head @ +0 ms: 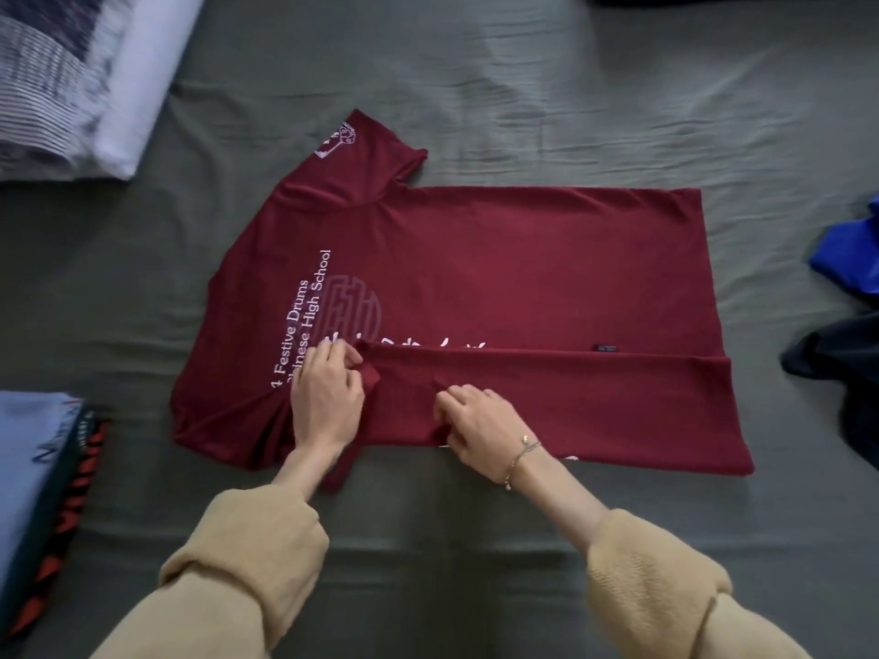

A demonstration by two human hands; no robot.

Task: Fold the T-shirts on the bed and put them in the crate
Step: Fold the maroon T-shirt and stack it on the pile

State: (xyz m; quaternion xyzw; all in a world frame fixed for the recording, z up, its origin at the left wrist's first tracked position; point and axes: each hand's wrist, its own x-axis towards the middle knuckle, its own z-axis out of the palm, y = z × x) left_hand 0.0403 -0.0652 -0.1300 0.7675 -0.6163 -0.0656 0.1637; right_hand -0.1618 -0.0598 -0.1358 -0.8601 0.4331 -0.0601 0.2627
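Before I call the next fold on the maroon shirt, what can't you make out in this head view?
- Crate: not in view at all.
- maroon T-shirt: its near sleeve is hidden under the folded flap and the left hand; the print is partly covered by both.
- right hand: whether it pinches cloth or only presses is unclear.
- folded stack: cut off by the left edge.
- blue garment and dark garment: cut off by the right edge.

Maroon T-shirt (523, 278) lies flat on the grey bed (523, 88), white print facing up, near side folded over the body. Left hand (326, 397) presses on the fold beside the print; right hand (480, 425) pinches the folded edge. Folded stack (38, 478) at left; blue garment (851, 259) at right.
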